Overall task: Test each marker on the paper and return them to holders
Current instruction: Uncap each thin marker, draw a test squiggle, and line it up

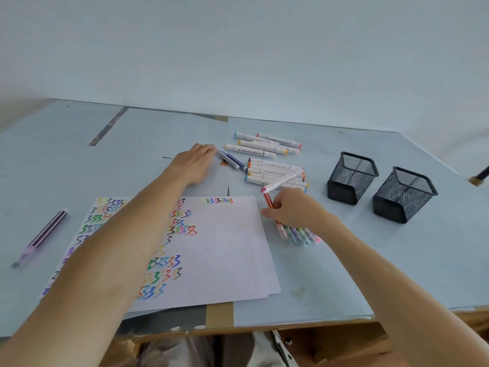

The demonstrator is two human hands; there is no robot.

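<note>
White paper [227, 250] covered with coloured zigzag test marks lies in front of me. My left hand [194, 165] reaches far over the table, its fingertips touching the end of a dark blue marker [232, 159]. At the paper's right edge my right hand [292, 209] is closed around a red marker [267, 201], over a bundle of pastel markers [299, 235]. A white marker with a pink cap [281, 181] leans across a pile of white markers [275, 172]. More white markers [264, 145] lie farther back. Two black mesh holders [352, 178] [403, 194] stand at the right.
A purple striped pen [43, 238] lies on the light blue table [344, 274] left of the paper. A pale wall rises behind the table. The table's front edge runs just below the paper, with brown tape on it.
</note>
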